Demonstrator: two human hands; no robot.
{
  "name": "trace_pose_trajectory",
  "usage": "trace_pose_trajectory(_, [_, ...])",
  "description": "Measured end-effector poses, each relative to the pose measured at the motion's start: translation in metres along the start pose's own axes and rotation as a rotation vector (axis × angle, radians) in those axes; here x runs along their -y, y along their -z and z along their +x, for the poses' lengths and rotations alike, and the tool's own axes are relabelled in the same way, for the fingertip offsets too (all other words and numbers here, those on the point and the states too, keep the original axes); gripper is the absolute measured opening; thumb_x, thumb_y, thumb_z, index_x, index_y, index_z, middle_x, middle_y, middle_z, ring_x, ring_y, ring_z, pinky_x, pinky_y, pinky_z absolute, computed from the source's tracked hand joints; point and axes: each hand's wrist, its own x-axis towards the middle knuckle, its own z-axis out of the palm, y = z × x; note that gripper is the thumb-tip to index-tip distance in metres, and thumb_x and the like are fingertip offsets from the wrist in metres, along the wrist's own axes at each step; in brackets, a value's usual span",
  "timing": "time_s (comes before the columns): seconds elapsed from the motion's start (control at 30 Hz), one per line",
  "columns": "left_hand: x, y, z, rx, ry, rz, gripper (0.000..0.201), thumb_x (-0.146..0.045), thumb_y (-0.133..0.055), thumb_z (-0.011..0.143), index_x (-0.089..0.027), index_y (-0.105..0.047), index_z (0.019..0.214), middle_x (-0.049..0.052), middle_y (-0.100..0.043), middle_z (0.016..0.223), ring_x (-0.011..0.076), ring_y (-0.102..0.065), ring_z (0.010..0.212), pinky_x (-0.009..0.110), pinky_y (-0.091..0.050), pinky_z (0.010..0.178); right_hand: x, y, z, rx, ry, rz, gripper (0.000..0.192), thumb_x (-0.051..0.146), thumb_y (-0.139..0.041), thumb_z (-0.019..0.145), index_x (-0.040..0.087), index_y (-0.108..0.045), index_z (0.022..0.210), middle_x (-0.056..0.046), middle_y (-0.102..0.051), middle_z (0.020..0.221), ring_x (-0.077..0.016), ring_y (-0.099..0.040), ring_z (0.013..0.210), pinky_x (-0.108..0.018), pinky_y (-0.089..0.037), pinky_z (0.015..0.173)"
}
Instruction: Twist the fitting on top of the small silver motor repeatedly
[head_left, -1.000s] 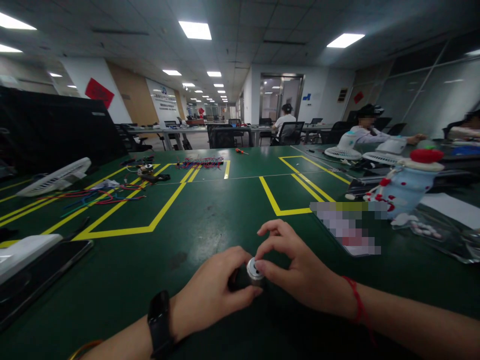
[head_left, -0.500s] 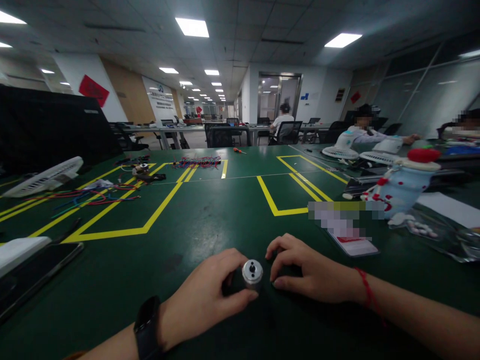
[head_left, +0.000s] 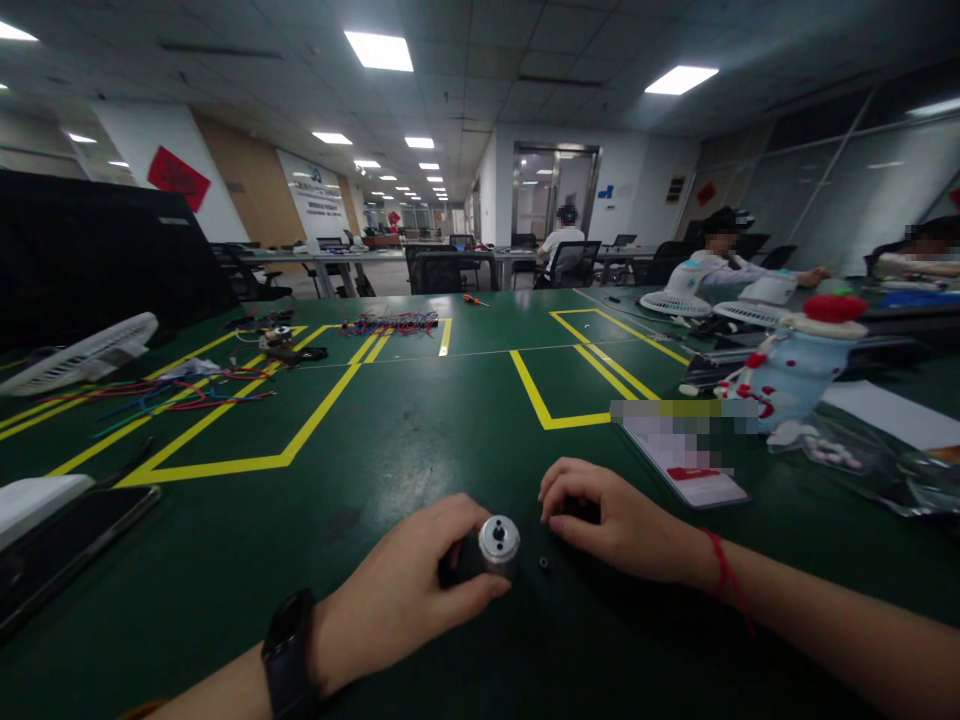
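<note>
Small motor (head_left: 495, 545) — dark body mostly hidden under the left hand (head_left: 409, 590), only the silver end cap showing. Right hand (head_left: 622, 525) — fingertips curled under, whatever they cover unseen. Tiny dark part (head_left: 544, 563) beside the motor, too small to identify. Card (head_left: 686, 465) partly pixelated. Phone (head_left: 67, 545) cut by the left edge. Both forearms run off the bottom edge.
</note>
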Motion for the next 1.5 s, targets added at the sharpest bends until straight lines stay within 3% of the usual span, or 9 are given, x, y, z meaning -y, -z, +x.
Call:
trace_pose_trajectory(0.13, [0.000,0.000,0.000,0.001,-0.010,-0.026,0.014,-0.028,-0.065,0.085,-0.020,-0.056,0.092,-0.001,-0.056,0.085,0.0154,-0.049,0.071,0.025,-0.034,0.061,0.006,-0.004,-0.004,0.088,0.117,-0.081,0.015,0.023,-0.075,0.072,0.021,-0.071,0.087,-0.004,-0.058,0.108,-0.0202,-0.056,0.100,-0.036,-0.044,0.090])
trace_pose_trajectory(0.33, [0.001,-0.001,0.001,-0.009,-0.013,-0.026,0.014,-0.028,-0.065,0.085,-0.020,-0.055,0.091,-0.001,-0.056,0.084,0.0157,-0.050,0.072,0.025,-0.035,0.061,0.025,-0.016,0.008,-0.241,0.136,0.065,0.006,0.021,-0.068,0.082,0.021,-0.070,0.087,-0.003,-0.057,0.099,-0.0163,-0.057,0.095,-0.030,-0.046,0.085])
trace_pose_trajectory(0.57, [0.002,-0.004,0.001,-0.013,-0.015,-0.006,0.015,-0.029,-0.064,0.086,-0.020,-0.056,0.094,0.000,-0.057,0.085,0.0164,-0.051,0.073,0.026,-0.037,0.064,0.046,-0.023,0.014,-0.166,0.086,0.090,0.009,0.020,-0.067,0.082,0.022,-0.071,0.091,-0.001,-0.061,0.091,-0.0149,-0.058,0.085,-0.029,-0.046,0.078])
trace_pose_trajectory(0.77, [0.002,-0.004,0.003,-0.015,-0.026,-0.021,0.015,-0.028,-0.063,0.085,-0.020,-0.057,0.096,0.000,-0.059,0.087,0.0167,-0.053,0.075,0.026,-0.038,0.065,0.038,-0.028,0.014,-0.114,-0.058,0.297,0.008,0.022,-0.067,0.081,0.020,-0.072,0.088,-0.002,-0.061,0.092,-0.0140,-0.058,0.083,-0.026,-0.046,0.073])
trace_pose_trajectory(0.9, [0.000,-0.003,0.002,-0.016,-0.022,-0.032,0.014,-0.029,-0.063,0.085,-0.020,-0.057,0.095,0.000,-0.059,0.088,0.0169,-0.053,0.076,0.026,-0.038,0.066,0.029,-0.028,0.013,-0.052,-0.081,0.470,0.017,0.026,-0.067,0.080,0.023,-0.073,0.096,-0.004,-0.057,0.110,-0.0157,-0.058,0.091,-0.028,-0.047,0.077])
trace_pose_trajectory(1.03, [-0.002,-0.001,0.001,-0.018,-0.011,-0.036,0.014,-0.029,-0.065,0.085,-0.020,-0.056,0.091,-0.001,-0.058,0.087,0.0166,-0.052,0.075,0.026,-0.037,0.064,0.009,-0.014,0.010,-0.168,-0.181,0.600,0.029,0.027,-0.057,0.086,0.024,-0.064,0.115,-0.004,-0.061,0.107,-0.0147,-0.058,0.084,-0.028,-0.045,0.070])
trace_pose_trajectory(1.27, [-0.003,0.000,0.002,-0.006,-0.014,-0.037,0.014,-0.029,-0.065,0.086,-0.021,-0.057,0.094,0.000,-0.058,0.089,0.0168,-0.051,0.075,0.026,-0.037,0.065,-0.017,-0.003,0.012,-0.290,-0.334,0.522,0.022,0.031,-0.055,0.088,0.014,-0.065,0.099,-0.003,-0.063,0.084,-0.0131,-0.056,0.071,-0.028,-0.045,0.065])
trace_pose_trajectory(1.4, [-0.002,0.001,0.002,0.002,-0.008,-0.026,0.015,-0.029,-0.066,0.086,-0.021,-0.057,0.095,-0.001,-0.058,0.088,0.0164,-0.051,0.074,0.026,-0.036,0.064,-0.011,-0.007,0.011,-0.212,-0.307,0.395,0.018,0.029,-0.057,0.087,0.016,-0.065,0.096,-0.002,-0.064,0.084,-0.0136,-0.058,0.074,-0.027,-0.046,0.066])
trace_pose_trajectory(1.5, [-0.002,0.001,0.003,-0.003,-0.005,-0.023,0.015,-0.029,-0.066,0.086,-0.021,-0.056,0.094,-0.001,-0.057,0.087,0.0162,-0.050,0.073,0.025,-0.035,0.062,-0.004,-0.008,0.009,-0.113,-0.205,0.214,0.015,0.026,-0.057,0.087,0.017,-0.067,0.093,-0.003,-0.065,0.087,-0.0145,-0.058,0.076,-0.028,-0.046,0.067])
